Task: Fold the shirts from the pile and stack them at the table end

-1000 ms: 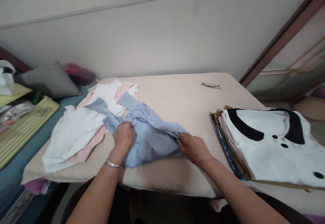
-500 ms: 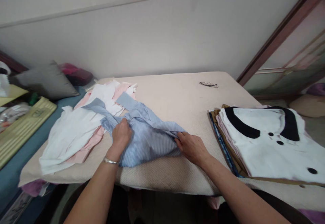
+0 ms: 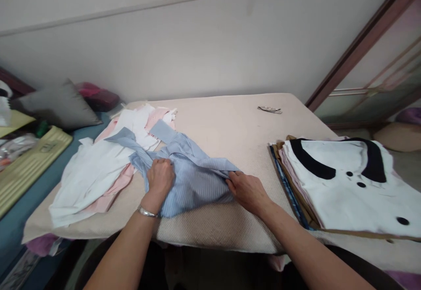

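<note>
A blue-and-white striped shirt (image 3: 194,178) lies crumpled on the cream cloth-covered table (image 3: 223,125) before me. My left hand (image 3: 160,177), a silver bracelet at its wrist, is closed on the shirt's left part, its fingertips hidden in the fabric. At the shirt's right end my right hand (image 3: 246,189) pinches a folded edge between thumb and fingers. Left of the shirt, and partly under it, white and pink garments (image 3: 88,178) are spread loosely.
To the right stands a stack of folded clothes, topped by a white shirt (image 3: 348,202) with a black collar. Eyeglasses (image 3: 269,109) rest near the table's back. A grey cushion (image 3: 62,106) and a yellow-green ridged object (image 3: 36,167) lie at the left.
My left hand has shifted slightly to the right along the striped shirt. The right hand keeps its grip in nearly the same place.
</note>
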### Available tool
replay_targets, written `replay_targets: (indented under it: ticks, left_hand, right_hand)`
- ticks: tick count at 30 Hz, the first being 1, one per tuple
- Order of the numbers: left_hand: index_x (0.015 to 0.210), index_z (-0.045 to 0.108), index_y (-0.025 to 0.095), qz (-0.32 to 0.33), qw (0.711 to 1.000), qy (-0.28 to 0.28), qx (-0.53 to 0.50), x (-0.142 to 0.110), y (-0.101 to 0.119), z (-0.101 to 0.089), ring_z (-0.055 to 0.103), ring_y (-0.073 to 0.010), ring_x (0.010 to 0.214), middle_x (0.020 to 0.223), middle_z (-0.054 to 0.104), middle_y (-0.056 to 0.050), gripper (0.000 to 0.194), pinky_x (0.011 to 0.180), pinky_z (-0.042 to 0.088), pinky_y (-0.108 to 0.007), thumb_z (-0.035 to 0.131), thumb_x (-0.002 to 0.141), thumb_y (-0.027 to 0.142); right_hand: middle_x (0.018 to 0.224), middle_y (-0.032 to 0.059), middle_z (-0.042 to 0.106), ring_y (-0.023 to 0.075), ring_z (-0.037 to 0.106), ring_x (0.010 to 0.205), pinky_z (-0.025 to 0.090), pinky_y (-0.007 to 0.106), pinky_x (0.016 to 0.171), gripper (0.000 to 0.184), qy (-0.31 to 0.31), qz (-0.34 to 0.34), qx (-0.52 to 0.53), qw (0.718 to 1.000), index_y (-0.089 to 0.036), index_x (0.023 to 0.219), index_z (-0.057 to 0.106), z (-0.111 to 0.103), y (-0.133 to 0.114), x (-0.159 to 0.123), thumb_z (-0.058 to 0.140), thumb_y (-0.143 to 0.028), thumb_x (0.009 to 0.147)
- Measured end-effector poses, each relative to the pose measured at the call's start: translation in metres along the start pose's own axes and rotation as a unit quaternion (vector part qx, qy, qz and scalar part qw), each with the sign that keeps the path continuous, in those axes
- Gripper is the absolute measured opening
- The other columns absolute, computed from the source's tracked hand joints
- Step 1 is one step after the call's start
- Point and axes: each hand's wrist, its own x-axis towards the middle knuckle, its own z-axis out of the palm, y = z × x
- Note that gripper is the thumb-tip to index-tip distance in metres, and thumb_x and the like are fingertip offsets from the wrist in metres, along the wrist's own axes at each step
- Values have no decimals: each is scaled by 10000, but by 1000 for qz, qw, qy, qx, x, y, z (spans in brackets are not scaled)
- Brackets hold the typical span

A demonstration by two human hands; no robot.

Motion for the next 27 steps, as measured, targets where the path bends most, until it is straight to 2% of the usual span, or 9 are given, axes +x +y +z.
replay_targets:
  ticks: [5, 9, 11, 14, 17, 20, 22, 24, 27]
  left_hand:
    - [962, 702, 121, 33, 999, -19, 29, -1, 0, 3, 565, -303, 1072, 1040, 667, -168, 329, 820, 454, -375, 373, 943, 122]
    - [939, 697, 115, 34, 998, -41, 36, 1, 4, 4, 571, -299, 1061, 1032, 666, -174, 334, 796, 449, -365, 364, 939, 107]
    - [935, 689, 125, 20, 999, -30, 26, 3, 4, 1, 590, -295, 1044, 1020, 669, -171, 324, 765, 446, -349, 365, 950, 135]
    - [959, 667, 146, -29, 999, -4, -27, 5, -2, -9, 641, -274, 951, 980, 687, -152, 316, 736, 444, -330, 361, 981, 222]
    - [948, 624, 181, -57, 986, 0, -154, -5, -17, -26, 666, -224, 846, 881, 696, -92, 296, 741, 453, -303, 340, 990, 253]
    - [890, 565, 210, -63, 954, 27, -292, -27, -32, -54, 652, -186, 777, 801, 666, -31, 268, 709, 464, -269, 328, 987, 287]
    - [870, 543, 221, -53, 939, 73, -332, -44, -40, -82, 634, -180, 759, 789, 651, -15, 264, 701, 462, -264, 326, 986, 317]
    - [891, 552, 227, -38, 936, 133, -325, -58, -46, -121, 619, -178, 749, 788, 645, -11, 259, 713, 449, -266, 333, 987, 328]
    - [929, 579, 226, -22, 926, 235, -294, -69, -55, -197, 599, -170, 728, 779, 634, -12, 256, 719, 429, -263, 356, 987, 338]
  right_hand:
    - [986, 76, 708, 224, 694, 795, 407, 320, 656, 313, 0, 0, -1, 1000, -199, 1046, 630, -1, -1, 0, 358, -352, 1043]
    - [988, 79, 709, 218, 693, 788, 397, 311, 648, 313, 3, -3, 2, 1000, -196, 1043, 633, 0, 0, 0, 357, -345, 1042]
    - [979, 78, 712, 205, 690, 768, 383, 298, 638, 303, 8, -4, 2, 1000, -195, 1016, 639, -1, 1, 1, 358, -307, 1036]
    - [943, 76, 720, 188, 682, 759, 372, 281, 637, 286, 18, 3, 19, 1000, -198, 930, 648, -6, 7, 2, 376, -241, 1007]
    - [819, 58, 716, 174, 672, 748, 400, 261, 657, 303, 48, 19, 123, 991, -202, 830, 627, -19, 13, -1, 377, -253, 993]
    - [613, 5, 654, 163, 640, 593, 447, 249, 616, 366, 60, 22, 312, 948, -217, 807, 577, -39, 14, -11, 297, -333, 1013]
    - [616, -2, 662, 167, 649, 578, 474, 252, 601, 372, 81, 9, 402, 912, -226, 809, 555, -58, 9, -20, 282, -379, 1009]
    - [698, 16, 699, 170, 679, 665, 491, 255, 636, 357, 135, -19, 423, 896, -225, 787, 557, -86, 2, -29, 317, -388, 995]
    - [736, 21, 699, 169, 663, 721, 484, 261, 690, 346, 238, -61, 364, 898, -214, 750, 595, -148, -11, -43, 380, -368, 973]
